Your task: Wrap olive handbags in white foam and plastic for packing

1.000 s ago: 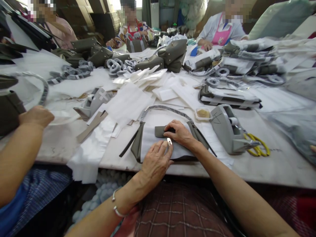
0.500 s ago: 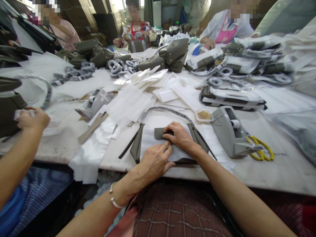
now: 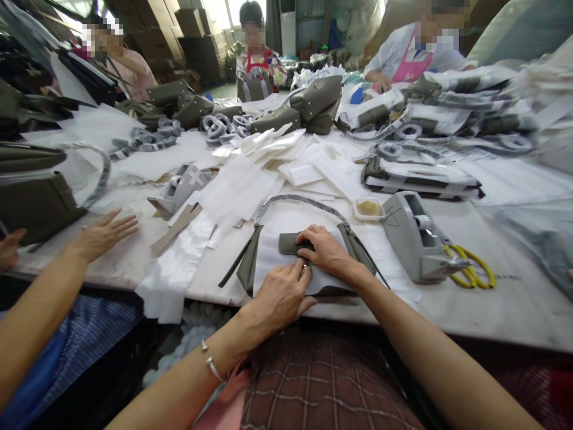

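Observation:
A grey-green handbag (image 3: pixel 248 269) lies flat at the table's near edge, its front covered by white wrapping paper (image 3: pixel 273 257) and its wrapped handle (image 3: pixel 295 200) arching away from me. My right hand (image 3: pixel 329 251) presses down on the bag's dark flap tab (image 3: pixel 289 242), fingers curled over it. My left hand (image 3: pixel 280 295) rests on the paper just below, thumb and fingers pinched at a small metal clasp beside the right hand.
A grey tape dispenser (image 3: pixel 414 236) and yellow-handled scissors (image 3: pixel 474 269) sit to the right, a small dish (image 3: pixel 369 207) behind the bag. Paper sheets (image 3: pixel 237 188), another dispenser (image 3: pixel 179 188) and more bags cover the table. A neighbour's hand (image 3: pixel 105 233) lies flat at left; other people sit opposite.
My left hand closed in on the clasp, hiding the shiny metal piece. The neighbour's hand at left opened and spread flat on the table. The view tilted slightly.

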